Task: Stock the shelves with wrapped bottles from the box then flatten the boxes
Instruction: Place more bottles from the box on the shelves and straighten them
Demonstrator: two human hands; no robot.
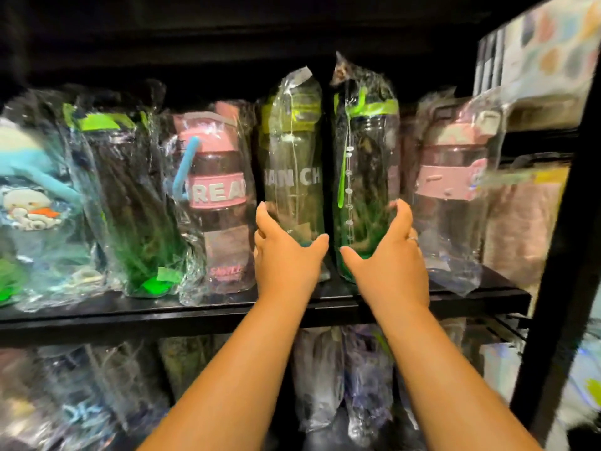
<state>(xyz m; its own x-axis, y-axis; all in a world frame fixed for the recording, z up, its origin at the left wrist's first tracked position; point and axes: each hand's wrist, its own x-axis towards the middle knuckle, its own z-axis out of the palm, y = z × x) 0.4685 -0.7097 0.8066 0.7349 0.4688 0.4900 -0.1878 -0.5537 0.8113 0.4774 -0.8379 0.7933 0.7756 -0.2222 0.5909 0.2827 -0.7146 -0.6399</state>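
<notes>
Left hand: fingers and thumb clamped round the lower body of the left green-lidded wrapped bottle. Right hand: likewise clamped on the right green-lidded wrapped bottle. Both bottles stand upright, side by side, apparently resting on the black shelf, between two pink-banded wrapped bottles.

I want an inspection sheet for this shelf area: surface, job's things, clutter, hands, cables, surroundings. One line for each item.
Surface: black shelf, wrapped bottles in a row on it.
Job's things: left green bottle and right green bottle, upright, side by side, in clear wrap.
Clutter: pink bottle on their left, second pink bottle on their right.
Hands: left hand grips the left green bottle low down; right hand, the right green bottle.
Cables: nothing seen.
Surroundings: lower bottles under the shelf, blurred; black post at right.
</notes>
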